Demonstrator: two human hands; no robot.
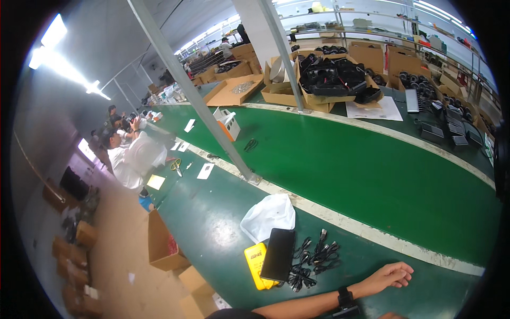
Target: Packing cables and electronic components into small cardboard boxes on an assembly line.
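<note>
My left hand (392,276) is over the green bench at the lower right, a dark band on its wrist. Its fingers are loosely bent and a little apart, and I see nothing in them. Of my right hand (392,316) only a sliver shows at the bottom edge, its fingers hidden. Left of my left hand lie several bundled black cables (314,258). Beside them a black phone-like slab (278,254) partly covers a yellow flat case (256,264). A crumpled white plastic bag (269,217) lies just beyond.
A green conveyor belt (340,165) runs past the bench, with a metal post (196,95) at its edge. Yellow-handled scissors (177,167) and papers lie farther left. Cartons of black parts (332,77) stand across the belt. A person in white (127,159) works down the line.
</note>
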